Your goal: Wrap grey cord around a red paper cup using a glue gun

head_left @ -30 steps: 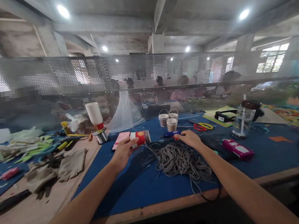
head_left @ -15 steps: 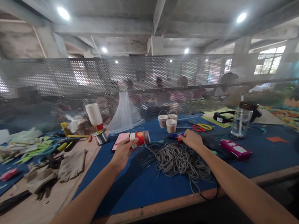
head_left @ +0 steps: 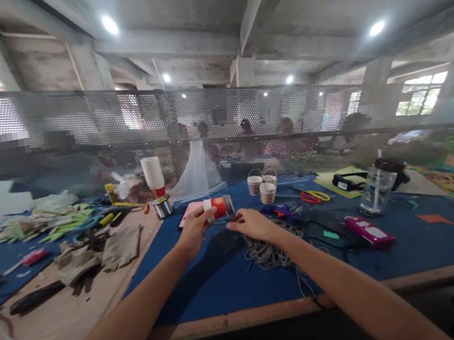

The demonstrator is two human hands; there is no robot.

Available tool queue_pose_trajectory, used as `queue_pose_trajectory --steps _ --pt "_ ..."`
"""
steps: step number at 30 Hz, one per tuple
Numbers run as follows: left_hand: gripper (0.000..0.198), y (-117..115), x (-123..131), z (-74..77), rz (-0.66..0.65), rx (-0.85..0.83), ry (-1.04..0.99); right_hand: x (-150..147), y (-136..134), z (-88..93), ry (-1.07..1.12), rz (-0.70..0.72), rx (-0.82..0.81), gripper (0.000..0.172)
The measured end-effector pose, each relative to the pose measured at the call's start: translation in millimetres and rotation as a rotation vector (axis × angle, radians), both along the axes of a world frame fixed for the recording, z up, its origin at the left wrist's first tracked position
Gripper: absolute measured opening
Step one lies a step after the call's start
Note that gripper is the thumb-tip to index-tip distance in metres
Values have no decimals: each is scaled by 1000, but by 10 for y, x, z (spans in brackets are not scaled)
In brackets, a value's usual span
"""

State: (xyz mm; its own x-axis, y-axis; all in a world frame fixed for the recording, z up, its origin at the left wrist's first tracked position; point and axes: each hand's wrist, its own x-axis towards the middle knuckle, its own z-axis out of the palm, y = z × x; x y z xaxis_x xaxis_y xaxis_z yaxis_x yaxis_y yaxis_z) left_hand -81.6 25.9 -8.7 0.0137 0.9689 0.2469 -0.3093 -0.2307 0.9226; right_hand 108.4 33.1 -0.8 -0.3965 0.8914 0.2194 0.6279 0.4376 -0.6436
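My left hand [head_left: 195, 228] is closed round a red and white paper cup [head_left: 219, 208], which lies on its side in the air, its grey-brown end toward the right. Just right of the cup, my right hand [head_left: 247, 223] has its thumb and fingertips pinched together; whatever is between them is too small to name. Under my right wrist lies a heap of grey cord [head_left: 267, 253] on the blue mat [head_left: 224, 286]. A blue glue gun [head_left: 281, 211] with an orange part rests behind the cord.
Three small cups [head_left: 268, 192] stand behind. To the right are scissors [head_left: 315, 196], a glass jug [head_left: 376, 191] and a magenta pack [head_left: 370, 232]. Gloves [head_left: 122, 248], a wire spool [head_left: 162, 208] and stacked cups [head_left: 153, 173] are left. A person's arm shows at the right edge.
My right hand has let go of the glue gun and moved left, close to the cup. The view has shifted slightly. My left hand still holds the cup.
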Motion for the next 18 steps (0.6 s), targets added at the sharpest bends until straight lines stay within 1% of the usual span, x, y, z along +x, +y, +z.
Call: queue_pose_trajectory --steps 2,3,7,9,11,14,18 --pt "37 4 3 -2 30 -4 0 -46 -43 -61 38 32 12 19" --pt "38 9 5 -8 38 -6 5 -49 -68 -81 35 27 58 17" --pt "39 41 7 -48 32 -1 21 -12 -180 -70 -146 -107 357 21" --pt "39 57 6 -73 28 1 28 1 -222 -41 -242 -158 466 23" --pt "38 70 3 -97 20 2 38 6 -244 -16 -314 -180 548 26" --pt "35 76 0 -124 -7 17 70 7 -246 9 -362 -137 648 34" --pt "32 72 -1 -135 -25 25 111 12 -220 47 -356 -47 697 38"
